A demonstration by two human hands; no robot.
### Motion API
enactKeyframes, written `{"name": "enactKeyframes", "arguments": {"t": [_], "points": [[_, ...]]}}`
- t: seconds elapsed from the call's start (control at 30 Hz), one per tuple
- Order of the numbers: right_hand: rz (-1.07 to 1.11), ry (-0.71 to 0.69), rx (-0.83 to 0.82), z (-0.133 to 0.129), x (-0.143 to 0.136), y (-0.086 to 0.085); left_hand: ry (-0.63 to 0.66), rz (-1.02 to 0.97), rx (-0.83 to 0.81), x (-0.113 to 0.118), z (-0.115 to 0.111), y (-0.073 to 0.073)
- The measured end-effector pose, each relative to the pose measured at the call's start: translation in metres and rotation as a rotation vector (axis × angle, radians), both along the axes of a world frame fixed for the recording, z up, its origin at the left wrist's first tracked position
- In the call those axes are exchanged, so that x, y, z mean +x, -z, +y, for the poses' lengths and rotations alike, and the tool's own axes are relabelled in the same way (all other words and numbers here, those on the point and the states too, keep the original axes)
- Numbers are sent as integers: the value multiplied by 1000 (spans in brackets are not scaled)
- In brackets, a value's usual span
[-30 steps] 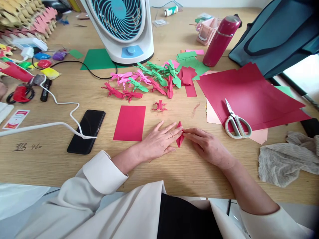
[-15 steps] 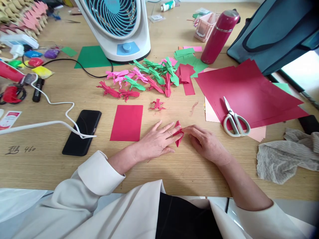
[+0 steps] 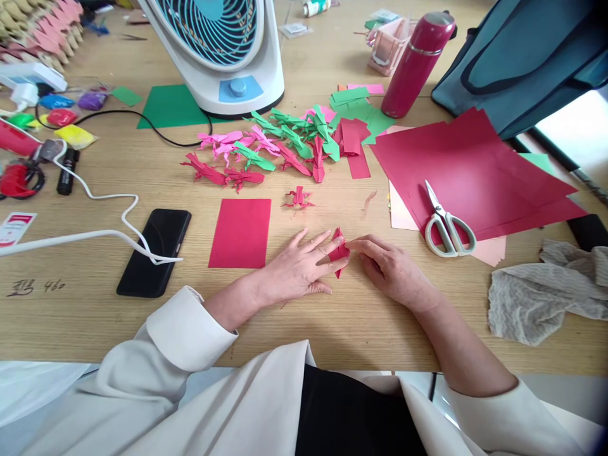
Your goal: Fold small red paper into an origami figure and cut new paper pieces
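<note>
A small piece of folded red paper [image 3: 339,253], pointed at both ends, lies on the table between my hands. My left hand [image 3: 301,265] is open, fingers spread, with its fingertips resting on the paper from the left. From the other side my right hand [image 3: 387,266] is closed, its index finger and thumb pinching the paper's right edge. Just beyond them stands a small red origami figure [image 3: 299,197] with thin legs. A flat red paper rectangle [image 3: 240,233] lies left of the figure.
Several pink, green and red origami figures [image 3: 254,157] lie in front of a fan [image 3: 237,88]. Scissors [image 3: 446,228] rest on large red sheets [image 3: 470,171] at the right, near a red flask [image 3: 418,63]. A phone [image 3: 154,253] with a white cable lies left.
The view has shifted slightly. The left fingertips have slid a little on the folded paper, showing more of its middle. My right hand stays at its right edge.
</note>
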State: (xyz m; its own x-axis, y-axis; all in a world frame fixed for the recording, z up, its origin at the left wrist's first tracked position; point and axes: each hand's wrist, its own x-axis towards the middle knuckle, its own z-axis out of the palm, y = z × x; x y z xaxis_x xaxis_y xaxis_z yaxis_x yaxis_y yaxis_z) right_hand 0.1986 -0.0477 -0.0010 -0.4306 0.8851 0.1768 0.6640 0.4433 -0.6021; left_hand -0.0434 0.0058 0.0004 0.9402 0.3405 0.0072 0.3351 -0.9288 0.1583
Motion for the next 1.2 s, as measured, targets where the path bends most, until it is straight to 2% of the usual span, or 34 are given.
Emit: {"name": "enactKeyframes", "arguments": {"t": [0.17,0.57,0.77,1.03,1.2], "points": [[0,-5,18,0,1,1,19,-16,-18,-1,1,1],[-12,-20,17,1,1,3,27,-35,-185,-3,-2,-6],[4,-22,27,1,0,2,-1,-34,-167,-4,-6,-4],[-59,45,20,-1,-1,1,-119,-43,-107,6,-15,1],[-53,29,39,0,-2,-1,-107,-34,-120,9,-16,1]]}}
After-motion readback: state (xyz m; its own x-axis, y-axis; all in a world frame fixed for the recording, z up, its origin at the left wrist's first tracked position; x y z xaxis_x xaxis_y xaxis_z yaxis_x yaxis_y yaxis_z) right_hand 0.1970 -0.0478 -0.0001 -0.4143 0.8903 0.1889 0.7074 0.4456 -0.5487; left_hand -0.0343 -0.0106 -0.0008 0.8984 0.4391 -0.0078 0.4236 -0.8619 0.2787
